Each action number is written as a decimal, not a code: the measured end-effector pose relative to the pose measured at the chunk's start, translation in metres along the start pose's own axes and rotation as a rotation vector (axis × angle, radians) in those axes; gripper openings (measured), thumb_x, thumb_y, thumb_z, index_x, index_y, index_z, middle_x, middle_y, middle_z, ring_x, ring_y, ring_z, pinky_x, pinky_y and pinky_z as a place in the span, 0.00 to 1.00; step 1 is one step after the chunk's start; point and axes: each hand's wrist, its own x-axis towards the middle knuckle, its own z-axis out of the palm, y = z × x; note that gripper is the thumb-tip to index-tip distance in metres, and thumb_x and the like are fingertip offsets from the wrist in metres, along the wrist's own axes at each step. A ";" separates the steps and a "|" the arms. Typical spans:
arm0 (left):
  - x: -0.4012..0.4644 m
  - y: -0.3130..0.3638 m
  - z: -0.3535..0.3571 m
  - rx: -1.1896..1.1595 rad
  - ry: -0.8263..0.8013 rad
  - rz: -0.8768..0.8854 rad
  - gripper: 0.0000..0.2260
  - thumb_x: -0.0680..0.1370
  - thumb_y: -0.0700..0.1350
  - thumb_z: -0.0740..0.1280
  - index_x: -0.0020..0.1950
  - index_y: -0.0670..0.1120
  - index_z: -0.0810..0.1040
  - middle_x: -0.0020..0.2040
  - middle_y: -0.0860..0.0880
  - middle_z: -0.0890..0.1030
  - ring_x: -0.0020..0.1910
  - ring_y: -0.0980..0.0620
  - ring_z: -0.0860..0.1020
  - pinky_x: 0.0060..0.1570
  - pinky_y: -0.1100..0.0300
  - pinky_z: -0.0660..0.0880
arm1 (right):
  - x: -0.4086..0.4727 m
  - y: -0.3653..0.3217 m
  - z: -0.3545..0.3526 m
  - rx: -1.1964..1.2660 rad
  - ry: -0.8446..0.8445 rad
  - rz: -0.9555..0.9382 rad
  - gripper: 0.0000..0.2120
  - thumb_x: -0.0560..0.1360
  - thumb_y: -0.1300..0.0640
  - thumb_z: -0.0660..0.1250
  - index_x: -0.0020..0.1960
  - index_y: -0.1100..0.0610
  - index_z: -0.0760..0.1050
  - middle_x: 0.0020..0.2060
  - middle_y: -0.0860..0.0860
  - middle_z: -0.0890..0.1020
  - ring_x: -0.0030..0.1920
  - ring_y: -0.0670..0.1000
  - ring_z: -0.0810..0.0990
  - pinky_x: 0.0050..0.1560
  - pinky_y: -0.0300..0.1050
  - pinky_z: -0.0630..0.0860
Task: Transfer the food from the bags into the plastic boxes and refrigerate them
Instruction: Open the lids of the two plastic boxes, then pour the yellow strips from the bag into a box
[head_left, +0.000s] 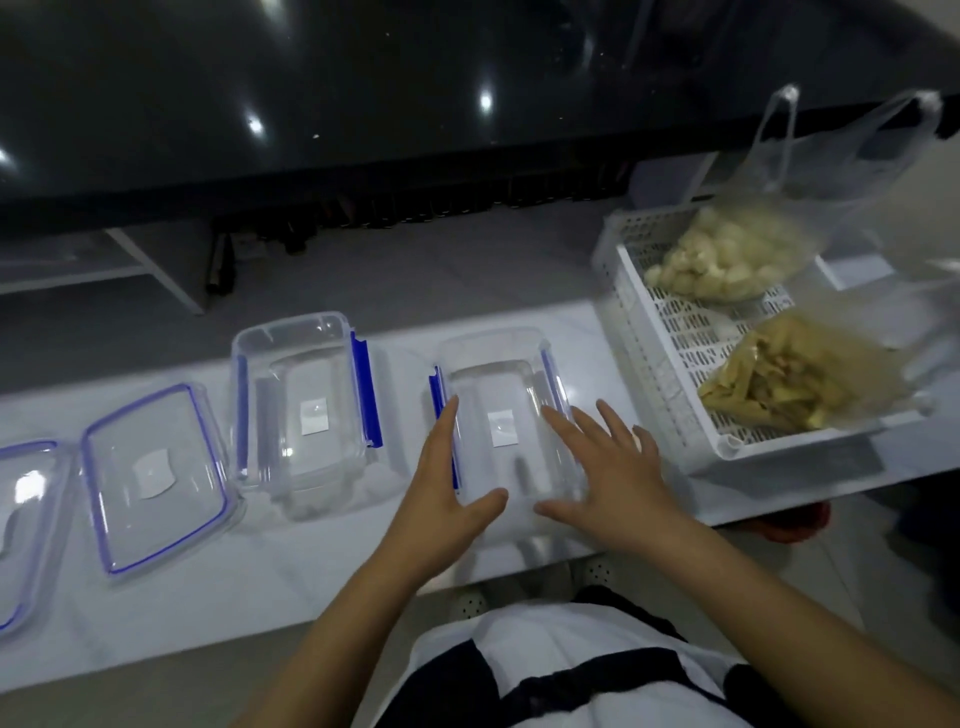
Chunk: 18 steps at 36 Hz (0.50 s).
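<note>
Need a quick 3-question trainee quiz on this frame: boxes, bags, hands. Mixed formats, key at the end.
1. True or false: the bag of pale lumps and the bag of yellowish strips lie in the white basket.
2. How many separate lids lie on the table left of the two boxes? A) none B) two C) four
3. Fill in: the left hand and right hand rest, fingers straight, on either side of the ____ box, not the left box.

Key: 1 true. 2 B: near lid and a second lid cut by the frame edge. 3 right.
</note>
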 end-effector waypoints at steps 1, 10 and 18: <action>0.004 0.001 0.000 0.009 -0.007 0.001 0.46 0.72 0.57 0.73 0.74 0.76 0.42 0.77 0.70 0.51 0.74 0.62 0.58 0.69 0.58 0.63 | 0.003 0.002 -0.002 -0.033 0.009 0.000 0.49 0.68 0.25 0.63 0.75 0.31 0.32 0.82 0.45 0.47 0.79 0.49 0.33 0.76 0.61 0.36; 0.029 0.025 0.005 0.083 -0.020 0.009 0.42 0.76 0.52 0.73 0.74 0.71 0.44 0.80 0.62 0.51 0.79 0.53 0.57 0.73 0.48 0.63 | 0.022 0.017 -0.016 -0.131 0.039 -0.014 0.48 0.68 0.23 0.58 0.75 0.32 0.31 0.82 0.47 0.48 0.79 0.53 0.32 0.75 0.68 0.35; 0.039 0.042 0.008 0.261 0.021 0.009 0.39 0.76 0.59 0.70 0.77 0.69 0.46 0.82 0.59 0.46 0.81 0.53 0.50 0.74 0.48 0.57 | -0.014 0.033 -0.055 0.046 0.128 -0.029 0.43 0.72 0.26 0.59 0.77 0.31 0.38 0.81 0.43 0.44 0.79 0.50 0.35 0.77 0.63 0.36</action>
